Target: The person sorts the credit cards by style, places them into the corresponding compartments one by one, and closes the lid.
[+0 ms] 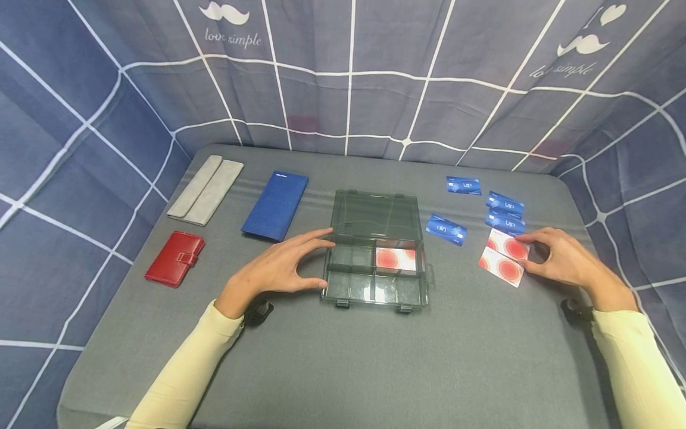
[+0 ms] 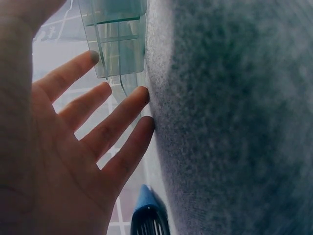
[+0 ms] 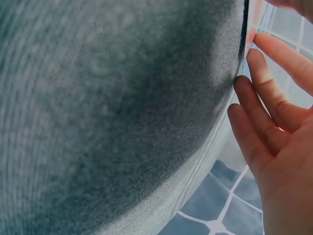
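On the right of the head view, my right hand (image 1: 563, 259) pinches a white card with red circles (image 1: 506, 243) between thumb and index finger, at its long edges. A matching card (image 1: 501, 267) lies against it on the near side. My left hand (image 1: 278, 265) is spread beside a translucent grey-green compartment box (image 1: 375, 301), thumb and fingertips right at its left side. The box's lid (image 1: 377, 214) is folded back. Another red-and-white card (image 1: 395, 260) lies in the back right compartment. In the left wrist view, extended fingers (image 2: 117, 122) stand near the box's corner.
Several blue VIP cards (image 1: 446, 230) lie between the box and my right hand and farther back. To the left are a blue folder (image 1: 276, 205), a grey wallet (image 1: 205, 190) and a red wallet (image 1: 174, 259). A checkered curtain (image 1: 343, 95) borders the grey tabletop (image 1: 375, 369).
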